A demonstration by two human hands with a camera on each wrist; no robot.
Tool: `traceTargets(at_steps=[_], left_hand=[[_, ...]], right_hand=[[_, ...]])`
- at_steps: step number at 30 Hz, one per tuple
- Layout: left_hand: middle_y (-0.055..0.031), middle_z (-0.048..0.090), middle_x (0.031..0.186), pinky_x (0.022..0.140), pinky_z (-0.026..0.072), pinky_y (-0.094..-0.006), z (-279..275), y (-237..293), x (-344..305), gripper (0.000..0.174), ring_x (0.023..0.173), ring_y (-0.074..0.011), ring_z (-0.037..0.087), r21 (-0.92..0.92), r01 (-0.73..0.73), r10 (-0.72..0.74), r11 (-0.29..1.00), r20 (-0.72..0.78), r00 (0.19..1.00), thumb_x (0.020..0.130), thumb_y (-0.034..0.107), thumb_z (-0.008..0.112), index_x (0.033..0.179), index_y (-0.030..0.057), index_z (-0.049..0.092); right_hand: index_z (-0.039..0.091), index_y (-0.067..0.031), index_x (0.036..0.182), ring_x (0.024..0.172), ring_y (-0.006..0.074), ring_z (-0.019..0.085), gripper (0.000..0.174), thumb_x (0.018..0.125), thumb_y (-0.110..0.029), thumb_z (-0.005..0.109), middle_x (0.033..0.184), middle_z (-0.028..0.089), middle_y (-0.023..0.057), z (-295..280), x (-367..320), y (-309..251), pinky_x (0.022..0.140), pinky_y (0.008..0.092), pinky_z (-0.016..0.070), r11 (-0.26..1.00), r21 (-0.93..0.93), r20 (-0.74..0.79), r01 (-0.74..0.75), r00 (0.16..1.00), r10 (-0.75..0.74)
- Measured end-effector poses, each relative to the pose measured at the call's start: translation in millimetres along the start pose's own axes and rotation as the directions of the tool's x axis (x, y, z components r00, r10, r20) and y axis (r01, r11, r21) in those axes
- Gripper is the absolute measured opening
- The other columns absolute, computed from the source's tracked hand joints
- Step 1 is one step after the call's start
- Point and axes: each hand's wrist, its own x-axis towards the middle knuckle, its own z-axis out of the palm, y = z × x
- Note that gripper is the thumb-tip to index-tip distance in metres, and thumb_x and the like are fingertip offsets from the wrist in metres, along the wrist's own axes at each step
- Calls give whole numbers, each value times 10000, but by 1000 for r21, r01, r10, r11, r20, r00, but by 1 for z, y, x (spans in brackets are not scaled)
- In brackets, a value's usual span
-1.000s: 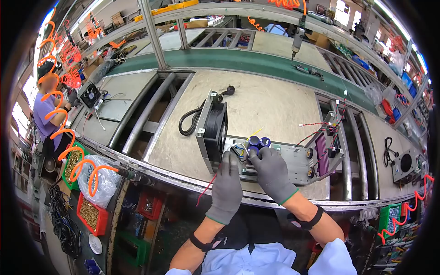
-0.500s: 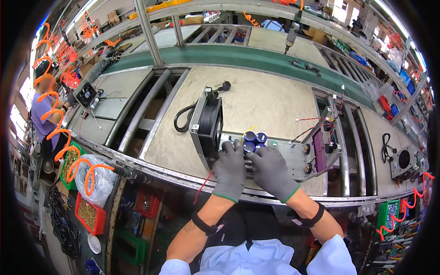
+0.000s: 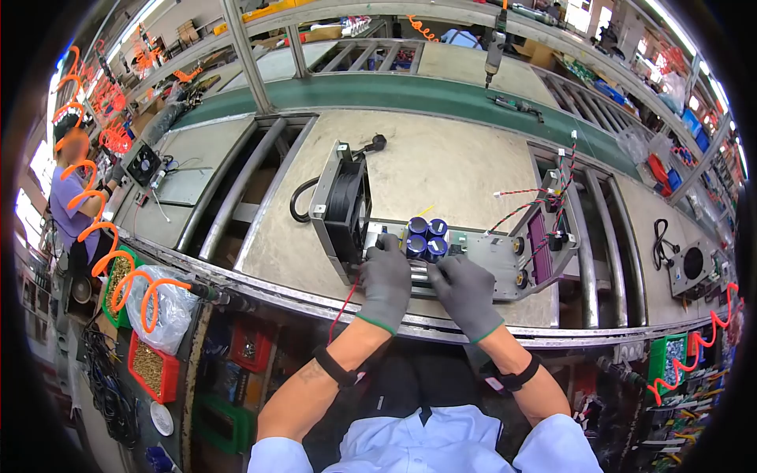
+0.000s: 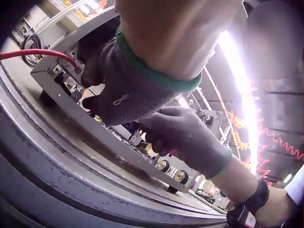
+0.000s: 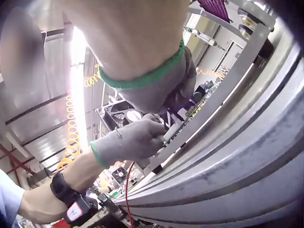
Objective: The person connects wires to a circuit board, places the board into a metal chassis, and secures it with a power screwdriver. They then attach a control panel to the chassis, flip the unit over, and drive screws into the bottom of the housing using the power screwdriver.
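A circuit board with a cluster of blue capacitors (image 3: 426, 238) lies in a grey metal chassis (image 3: 498, 272) on the bench. My gloved left hand (image 3: 387, 276) grips the board's end beside the black fan (image 3: 344, 209), fingers bent down into the chassis. In the left wrist view a red wire (image 4: 40, 52) runs in next to its fingertips. At the near edge, just right of the capacitors, my gloved right hand (image 3: 465, 296) holds the board with curled fingers, whose tips are partly hidden. Twisted red and black wires (image 3: 524, 193) rise from the chassis's right end near a purple part (image 3: 538, 246).
A black power cord (image 3: 301, 201) lies behind the fan. Metal rollers (image 3: 244, 189) flank the bench panel. A power screwdriver (image 3: 494, 55) hangs above the green belt (image 3: 363, 93). Red bin (image 3: 154, 370) with small brass parts stands at lower left. Another person (image 3: 75, 193) works far left.
My left hand has drawn back from its straight-fingered reach, its fingers now bent at the board's end. The right hand has moved off the capacitors toward the near edge. The head view has shifted slightly.
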Motion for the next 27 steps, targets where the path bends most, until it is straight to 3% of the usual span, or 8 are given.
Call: traceTargets(at_steps=[5,8,11,17,18,21,25,27], left_hand=[[-148,584,1157,741,602,-385,-8,-29,-50,289,966,-311,671,-464,-249,-6,850,-481,877,919,122,643,1192,29,641],[-170,611,1122,709,565,-436,-13,-51,-95,337,864,-339,681,-642,-152,-200,752,-441,875,918,156,634,1244,72,625],[-171,608,1092,709,562,-420,17,-72,-116,285,847,-351,670,-670,112,-355,734,-238,904,917,153,641,1188,64,664],[-141,649,872,588,526,-380,53,-82,-124,167,734,-255,676,-834,-60,-192,548,-195,962,943,159,661,1033,19,653],[-77,638,755,504,499,-295,49,-71,-125,189,611,-145,640,-974,170,-141,149,149,979,969,203,667,985,17,642],[-81,648,805,518,520,-289,-12,-47,-111,207,628,-138,648,-853,465,36,-237,470,882,986,200,648,1020,-3,628],[-81,643,811,481,518,-228,-10,-20,-95,239,610,-116,643,-828,349,20,-438,379,925,1006,212,638,1023,-23,602],[-87,641,798,479,524,-220,-9,-12,-87,253,593,-114,639,-828,329,15,-454,362,932,1010,227,640,1011,-21,590]], right_hand=[[671,-108,783,652,337,660,192,880,-272,693,704,651,108,7,13,1,588,464,513,976,-122,122,-181,973,196],[680,-98,796,674,340,670,217,892,-292,684,749,676,110,4,11,2,601,480,510,976,-75,136,-205,967,214],[687,-69,783,709,350,671,227,895,-266,690,794,688,131,-11,2,0,625,478,500,977,25,110,-210,972,206],[745,-71,897,757,345,693,176,904,-237,686,823,705,138,-44,-35,-5,666,438,536,949,207,195,-236,961,197],[751,-33,960,781,320,713,225,929,-240,667,863,725,165,-52,-39,-8,708,404,548,907,267,364,-327,905,219],[746,-9,1018,752,262,705,275,950,-260,657,858,733,166,-63,-49,-4,722,370,540,775,351,721,-526,680,136],[745,11,1061,725,114,598,321,983,-284,646,772,702,80,-71,-53,5,688,311,498,709,439,775,-551,632,12],[749,-2,1037,718,197,641,312,964,-290,651,787,707,131,-81,-48,4,710,343,511,716,386,818,-581,575,27]])
